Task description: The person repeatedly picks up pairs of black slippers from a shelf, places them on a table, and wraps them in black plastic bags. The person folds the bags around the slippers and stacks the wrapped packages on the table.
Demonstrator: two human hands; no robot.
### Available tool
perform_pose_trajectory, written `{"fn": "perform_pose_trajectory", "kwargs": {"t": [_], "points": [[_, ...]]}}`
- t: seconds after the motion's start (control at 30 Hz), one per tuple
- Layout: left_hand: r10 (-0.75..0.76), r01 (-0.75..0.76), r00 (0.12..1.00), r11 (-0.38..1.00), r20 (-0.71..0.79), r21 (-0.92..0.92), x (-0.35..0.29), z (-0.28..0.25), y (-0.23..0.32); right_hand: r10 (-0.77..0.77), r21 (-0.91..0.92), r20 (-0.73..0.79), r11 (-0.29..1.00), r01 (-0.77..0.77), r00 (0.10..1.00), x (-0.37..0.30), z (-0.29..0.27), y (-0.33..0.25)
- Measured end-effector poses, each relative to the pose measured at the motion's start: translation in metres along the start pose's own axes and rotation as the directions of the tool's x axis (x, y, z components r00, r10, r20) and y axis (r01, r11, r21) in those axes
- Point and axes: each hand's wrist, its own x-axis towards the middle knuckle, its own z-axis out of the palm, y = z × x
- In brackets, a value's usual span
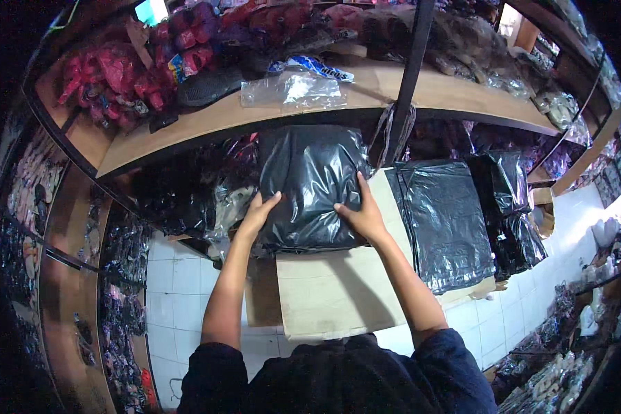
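A bulky, shiny black plastic package (310, 200) lies in front of me, partly under the shelf edge and over the light cardboard. My left hand (259, 215) grips its left side, with the thumb on top and the other fingers mostly hidden. At the right side, my right hand (364, 215) holds the same package, its thumb pressing the wrinkled top and a finger along the edge. What the package contains is hidden. Beside it on the right lies a flat stack of black plastic bags (445, 221).
A wooden shelf (207, 131) runs above, bearing pink plastic-wrapped items (110, 79) and a clear plastic bag (293, 90). A dark metal post (415, 62) rises behind the package. Cardboard (338, 290) spreads below my arms. Racks of wrapped goods (121, 317) line the sides over white floor tiles (179, 276).
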Motion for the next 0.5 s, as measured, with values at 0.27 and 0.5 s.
{"fn": "perform_pose_trajectory", "kwargs": {"t": [0.27, 0.5], "points": [[0.037, -0.037, 0.999, 0.999, -0.009, -0.014, 0.051, 0.01, -0.01, 0.067, 0.123, -0.077, 0.991, -0.057, 0.995, 0.041, -0.006, 0.019], [-0.033, 0.031, 0.999, 0.998, -0.03, -0.05, 0.02, 0.001, -0.005, 0.049, 0.057, 0.009, 0.997, -0.049, 0.999, 0.024, -0.012, 0.012]]}}
